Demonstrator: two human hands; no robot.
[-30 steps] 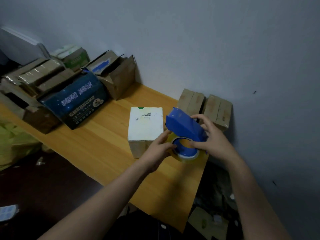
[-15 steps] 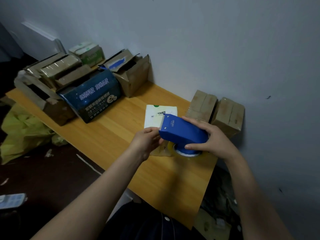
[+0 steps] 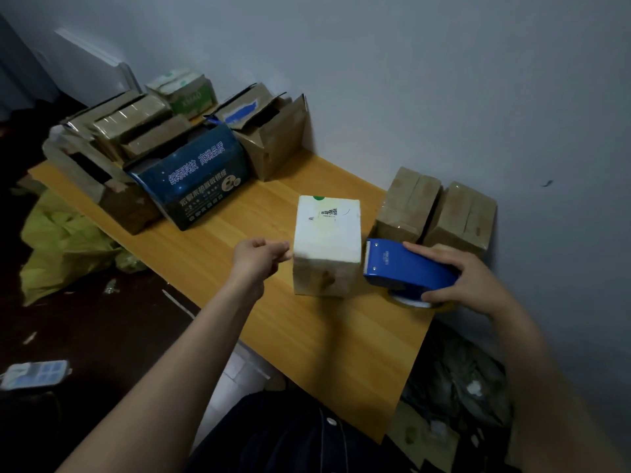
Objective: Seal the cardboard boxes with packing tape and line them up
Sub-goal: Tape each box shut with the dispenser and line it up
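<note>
1. On the green-and-white carton (image 3: 184,93), far left against the wall: reads roughly "XMAO", too blurred to be sure.
2. On the dark blue box (image 3: 194,179) in the unsealed pile: shows pale Chinese print, "高端品质" legible, smaller lines too soft to read.
3. At the left hand (image 3: 259,256): hovers just beside the next box's upper left edge, fingers (image 3: 282,253) curled toward the thumb. Cannot tell whether clear tape is pinched there. If so, risks a slack strip twisting or sticking to itself.
4. At the white-topped box (image 3: 327,230), mid-tabletop (image 3: 307,336): stands upright with nothing bracing it, so could slide or tip under a tape pull. Carries a QR-code label (image 3: 329,212) with unreadable text.
5. At the blue tape dispenser (image 3: 406,268): gripped from above by the right hand (image 3: 467,281), low beside the box's right side. Could lay tape crooked if started off the seam. Bears small white print, illegible.
6. At the two taped brown boxes (image 3: 409,203), side by side at the wall just behind the dispenser: could get knocked out of line by a careless swing. Shows no readable marking.
</note>
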